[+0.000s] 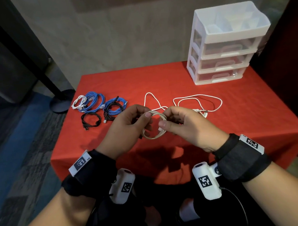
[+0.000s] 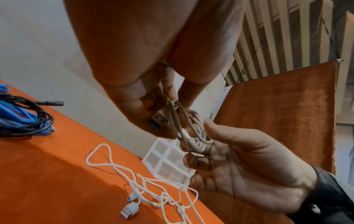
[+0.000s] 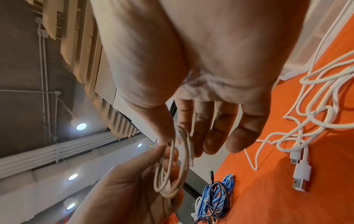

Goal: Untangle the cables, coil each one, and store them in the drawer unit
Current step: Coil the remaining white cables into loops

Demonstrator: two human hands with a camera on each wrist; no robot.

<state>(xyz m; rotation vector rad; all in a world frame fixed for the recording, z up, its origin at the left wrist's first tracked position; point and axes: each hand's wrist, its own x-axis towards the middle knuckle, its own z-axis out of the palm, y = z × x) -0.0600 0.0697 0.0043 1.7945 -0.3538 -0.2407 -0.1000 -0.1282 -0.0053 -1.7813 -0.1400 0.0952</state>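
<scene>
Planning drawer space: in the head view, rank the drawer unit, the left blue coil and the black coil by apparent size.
1. drawer unit
2. left blue coil
3. black coil
The unit stands farther away, yet looks largest.

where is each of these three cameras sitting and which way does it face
Head: worn on the head, looking forward and down at the red cloth-covered table; both forearms, left hand and right hand show.
Left wrist: on the left wrist, looking along the left palm at the coiled beige cable.
Right wrist: on the right wrist, looking along the right palm at the same coil.
Shared: all three show both hands gripping the coil; the loose white cable tangle and the white plastic drawer unit lie beyond.
</scene>
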